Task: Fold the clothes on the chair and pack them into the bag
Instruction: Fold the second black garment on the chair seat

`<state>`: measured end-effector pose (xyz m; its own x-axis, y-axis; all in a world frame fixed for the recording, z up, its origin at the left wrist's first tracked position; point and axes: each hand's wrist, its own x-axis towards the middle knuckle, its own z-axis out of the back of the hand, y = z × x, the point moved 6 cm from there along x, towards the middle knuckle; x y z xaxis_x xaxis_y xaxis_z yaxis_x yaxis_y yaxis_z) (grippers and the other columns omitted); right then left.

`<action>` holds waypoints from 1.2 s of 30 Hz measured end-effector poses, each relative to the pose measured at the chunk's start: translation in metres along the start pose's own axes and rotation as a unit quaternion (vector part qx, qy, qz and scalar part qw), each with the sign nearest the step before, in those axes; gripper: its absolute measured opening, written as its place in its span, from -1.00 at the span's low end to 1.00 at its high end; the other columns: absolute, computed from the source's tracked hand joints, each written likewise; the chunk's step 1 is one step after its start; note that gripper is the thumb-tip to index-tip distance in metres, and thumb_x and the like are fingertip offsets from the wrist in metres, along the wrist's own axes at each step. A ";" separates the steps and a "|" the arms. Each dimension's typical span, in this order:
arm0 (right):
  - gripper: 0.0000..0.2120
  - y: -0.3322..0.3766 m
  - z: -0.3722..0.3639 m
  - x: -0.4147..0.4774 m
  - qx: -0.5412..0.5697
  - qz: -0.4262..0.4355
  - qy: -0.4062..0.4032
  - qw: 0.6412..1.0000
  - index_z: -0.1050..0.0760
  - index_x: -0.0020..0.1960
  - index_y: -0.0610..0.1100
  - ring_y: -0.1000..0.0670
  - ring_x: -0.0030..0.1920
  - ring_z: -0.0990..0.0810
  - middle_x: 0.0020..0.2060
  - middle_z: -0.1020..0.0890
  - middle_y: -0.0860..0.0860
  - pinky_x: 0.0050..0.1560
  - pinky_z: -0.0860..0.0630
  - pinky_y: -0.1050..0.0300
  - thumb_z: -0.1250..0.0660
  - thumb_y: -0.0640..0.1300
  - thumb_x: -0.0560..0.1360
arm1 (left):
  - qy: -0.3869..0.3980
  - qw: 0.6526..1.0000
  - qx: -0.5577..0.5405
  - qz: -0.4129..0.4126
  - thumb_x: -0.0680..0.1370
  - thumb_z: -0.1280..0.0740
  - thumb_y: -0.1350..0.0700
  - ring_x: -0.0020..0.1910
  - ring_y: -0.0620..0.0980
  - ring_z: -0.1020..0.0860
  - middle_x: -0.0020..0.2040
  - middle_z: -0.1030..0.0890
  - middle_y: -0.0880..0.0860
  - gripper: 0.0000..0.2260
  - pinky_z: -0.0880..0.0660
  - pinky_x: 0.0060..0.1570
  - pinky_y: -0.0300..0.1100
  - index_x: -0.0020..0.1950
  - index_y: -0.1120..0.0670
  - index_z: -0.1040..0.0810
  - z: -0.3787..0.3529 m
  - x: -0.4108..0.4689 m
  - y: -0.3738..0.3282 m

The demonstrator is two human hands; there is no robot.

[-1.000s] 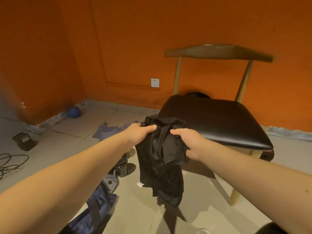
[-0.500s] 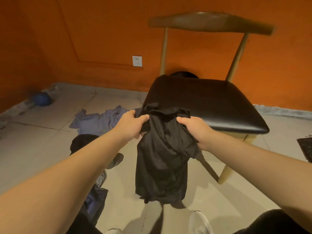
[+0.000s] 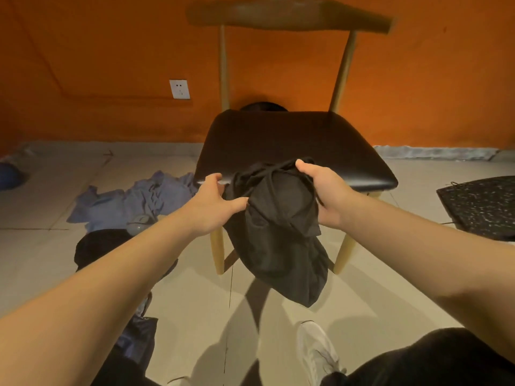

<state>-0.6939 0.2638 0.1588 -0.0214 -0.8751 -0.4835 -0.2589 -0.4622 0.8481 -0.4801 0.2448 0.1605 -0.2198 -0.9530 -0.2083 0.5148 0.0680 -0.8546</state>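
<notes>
Black trouser leg and a white sneaker point(image 3: 315, 349) sit nearest, on the beige tile floor point(image 3: 195, 316). At bottom left is some dark blue crumpled fabric point(image 3: 136, 338), half hidden by the forearm; bag or clothing, cannot tell.

Both bare arms reach forward. The right hand point(image 3: 326, 196) is closed on the black bunched garment point(image 3: 281, 232), thumb on top and fingers curled under the wad. The left hand point(image 3: 211, 207) is looser, its thumb against the cloth's left edge and fingers fairly straight; cannot tell if it pinches. The garment hangs in the air in front of the seat's front edge, crumpled, with no fold made.

Further out on the floor to the left lie a black rounded lump point(image 3: 103, 246) and a grey-blue crumpled garment point(image 3: 139, 199). A black speckled mat point(image 3: 485, 207) is on the right.

The black padded wooden chair point(image 3: 292, 140) has a bare seat, with something dark just behind it, unclear. Beyond is an orange wall with a white wall socket point(image 3: 179, 89).

Judgement: early stage. One garment is in hand, unfolded. Nothing visible is folded or packed, and no bag is clearly identified.
</notes>
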 end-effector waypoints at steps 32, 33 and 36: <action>-0.72 0.012 0.061 -0.056 -0.028 0.018 -0.013 0.999 -0.49 0.31 -0.24 -0.15 0.07 -0.74 0.13 -0.70 -0.19 -0.02 -0.69 -0.08 -0.07 -0.25 0.72 | -0.026 0.987 -0.161 -0.011 0.61 -0.38 -0.06 0.02 0.06 -0.67 0.00 -0.70 -0.01 -0.86 -0.59 -0.04 -0.11 0.07 -0.01 -0.61 -0.024 0.007 -0.042; -0.74 0.019 0.060 -0.054 0.003 0.034 -0.026 0.999 -0.48 0.30 -0.26 -0.16 0.07 -0.73 0.15 -0.69 -0.21 0.00 -0.69 -0.07 -0.09 -0.26 0.71 | -0.005 0.993 -0.110 -0.030 0.63 -0.36 -0.05 -0.03 0.02 -0.68 -0.05 -0.70 -0.04 -0.89 -0.58 -0.10 -0.16 0.02 -0.05 -0.61 -0.026 0.005 -0.042; -0.78 0.030 0.058 -0.044 0.046 0.061 -0.040 0.996 -0.47 0.28 -0.30 -0.17 0.05 -0.70 0.18 -0.64 -0.24 0.01 -0.70 -0.05 -0.16 -0.27 0.69 | 0.049 0.996 -0.037 -0.062 0.58 -0.39 -0.18 0.08 -0.05 -0.67 0.10 -0.70 -0.08 -0.68 -0.59 0.17 -0.05 0.23 -0.03 -0.61 -0.037 0.000 -0.038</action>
<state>-0.7571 0.2970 0.1929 -0.1339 -0.9081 -0.3968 -0.3366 -0.3349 0.8801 -0.5304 0.2536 0.1754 -0.3598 -0.9222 -0.1417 0.4166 -0.0229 -0.9088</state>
